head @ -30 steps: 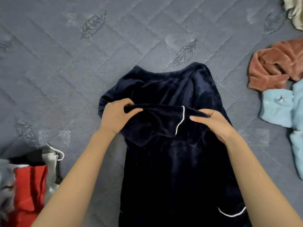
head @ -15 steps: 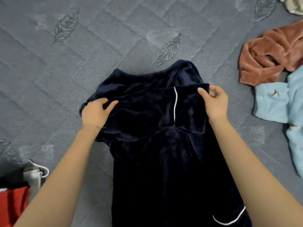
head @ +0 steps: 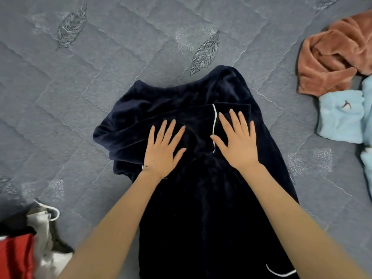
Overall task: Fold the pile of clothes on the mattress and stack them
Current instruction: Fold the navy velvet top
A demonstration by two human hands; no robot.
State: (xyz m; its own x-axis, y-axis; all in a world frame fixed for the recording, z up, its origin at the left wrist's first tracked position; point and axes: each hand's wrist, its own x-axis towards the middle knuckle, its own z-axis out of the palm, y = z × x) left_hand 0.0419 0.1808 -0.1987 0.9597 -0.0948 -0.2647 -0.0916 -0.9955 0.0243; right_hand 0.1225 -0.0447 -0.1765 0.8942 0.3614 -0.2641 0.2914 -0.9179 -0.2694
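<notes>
A dark navy velvet garment [head: 201, 198] with thin white piping lies spread on the grey quilted mattress [head: 100, 77], running from the middle toward the bottom edge. A folded-over flap with a white piped edge lies across its upper part. My left hand [head: 163, 150] rests flat on that flap, fingers spread, holding nothing. Just right of the white piping, my right hand [head: 235, 141] presses flat on the fabric, fingers apart.
A rust-coloured fleece piece [head: 334, 57] and a light blue fleece piece [head: 342, 117] lie crumpled at the right edge. At the bottom left is a heap with red [head: 16, 256] and white [head: 46, 238] clothes.
Both hands have let go of the flap's edge, which they pinched and carried away from me, and now lie flat and open on it. The flap rests down on the garment.
</notes>
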